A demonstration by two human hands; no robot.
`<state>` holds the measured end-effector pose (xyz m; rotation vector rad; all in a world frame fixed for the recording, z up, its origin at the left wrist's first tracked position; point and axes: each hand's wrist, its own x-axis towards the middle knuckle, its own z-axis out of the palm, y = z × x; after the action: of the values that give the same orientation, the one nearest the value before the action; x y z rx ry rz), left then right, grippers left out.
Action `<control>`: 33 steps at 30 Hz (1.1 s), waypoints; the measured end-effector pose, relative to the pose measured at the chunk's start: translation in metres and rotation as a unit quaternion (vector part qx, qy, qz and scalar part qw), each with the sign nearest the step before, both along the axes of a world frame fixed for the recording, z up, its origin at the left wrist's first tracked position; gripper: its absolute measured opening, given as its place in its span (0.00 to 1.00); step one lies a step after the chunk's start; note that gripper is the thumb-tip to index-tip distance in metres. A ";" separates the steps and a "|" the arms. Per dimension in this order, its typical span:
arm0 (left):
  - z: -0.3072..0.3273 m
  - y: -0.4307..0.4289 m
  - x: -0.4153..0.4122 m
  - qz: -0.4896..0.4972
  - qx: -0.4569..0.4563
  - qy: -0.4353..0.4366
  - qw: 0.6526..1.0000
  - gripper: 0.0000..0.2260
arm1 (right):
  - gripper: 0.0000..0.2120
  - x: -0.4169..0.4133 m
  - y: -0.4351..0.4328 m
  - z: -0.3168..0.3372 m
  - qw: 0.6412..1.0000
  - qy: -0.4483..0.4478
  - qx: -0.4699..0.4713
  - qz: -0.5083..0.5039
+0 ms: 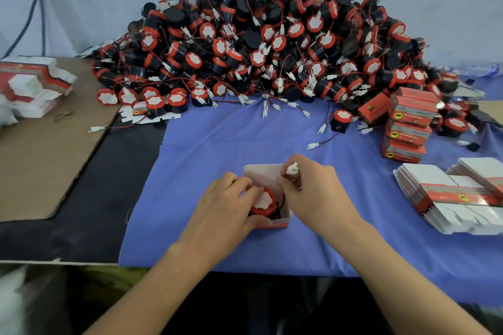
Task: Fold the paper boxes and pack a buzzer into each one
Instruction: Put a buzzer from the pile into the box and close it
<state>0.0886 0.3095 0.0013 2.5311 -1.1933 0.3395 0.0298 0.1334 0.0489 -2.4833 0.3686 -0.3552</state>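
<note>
A small paper box (283, 221) stands open on the blue cloth, its white lid flap (262, 173) raised at the back. A red and black buzzer (264, 202) sits inside it, white face up. My left hand (228, 204) grips the box's left side, thumb along the front edge. My right hand (313, 193) is just right of the box and pinches the buzzer's white wire connector (292, 170) above the opening.
A large heap of loose buzzers (258, 49) with wires fills the back of the table. Closed red boxes (408, 122) are stacked at the right. Flat box blanks (449, 196) lie at the right edge, more flat box blanks (35, 84) on cardboard (40, 166) at the left.
</note>
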 end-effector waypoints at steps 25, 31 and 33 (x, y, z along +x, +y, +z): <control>-0.034 0.000 -0.021 0.044 -0.238 0.300 0.923 0.15 | 0.09 0.024 0.044 -0.006 0.984 0.112 -0.139 0.007; -0.032 -0.003 -0.025 -0.034 -0.430 0.420 0.798 0.23 | 0.08 0.019 0.043 -0.019 0.983 0.129 -0.111 0.065; -0.037 -0.002 -0.024 -0.023 -0.412 0.397 0.820 0.23 | 0.12 0.016 0.041 -0.020 0.984 0.109 -0.115 0.083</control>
<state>0.0649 0.3073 -0.0359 1.5763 -0.5638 -0.1944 0.0455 0.1745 0.0286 -2.7669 0.2138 -0.0582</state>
